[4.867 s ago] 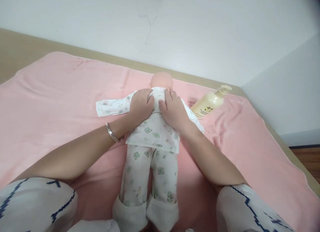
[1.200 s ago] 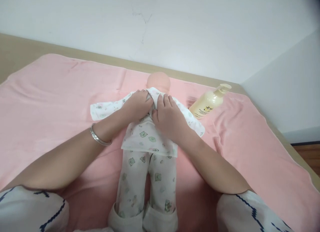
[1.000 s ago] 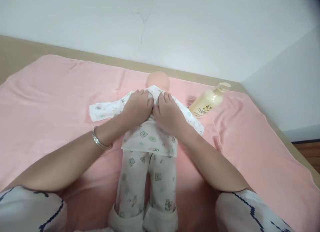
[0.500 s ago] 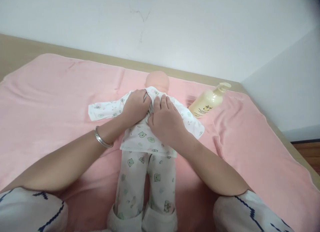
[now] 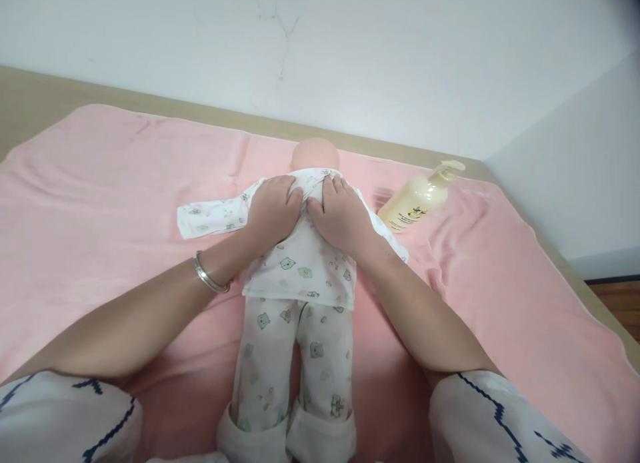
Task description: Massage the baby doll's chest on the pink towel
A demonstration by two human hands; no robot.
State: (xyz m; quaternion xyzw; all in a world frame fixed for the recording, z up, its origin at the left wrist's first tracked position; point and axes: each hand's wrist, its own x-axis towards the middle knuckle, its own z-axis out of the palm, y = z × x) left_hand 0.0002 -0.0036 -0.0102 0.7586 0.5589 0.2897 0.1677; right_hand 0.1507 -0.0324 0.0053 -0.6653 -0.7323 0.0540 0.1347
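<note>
A baby doll (image 5: 315, 155) in a white shirt (image 5: 300, 271) and trousers (image 5: 323, 356) printed with green animal faces lies stretched out, its bald head away from me. My left hand (image 5: 273, 206) rests on the left side of the doll's upper back, fingers laid toward the shoulder and thumb spread inward. Mirroring it, my right hand (image 5: 345, 216) lies on the right side, its thumb apart from the fingers. The thumbs nearly meet over wrinkled shirt cloth at the middle. Both hands are open against the shirt. The doll's face is hidden.
A pink blanket (image 5: 120, 183) covers the wooden surface (image 5: 45, 90) under the doll. To the right, a pale yellow pump bottle (image 5: 415, 200) leans at a slant on the blanket. A white wall (image 5: 200, 43) rises behind the far edge.
My right hand has slid up toward the doll's right shoulder and its thumb has spread higher. The shirt cloth at the neck has shifted; my left hand stays nearly in place.
</note>
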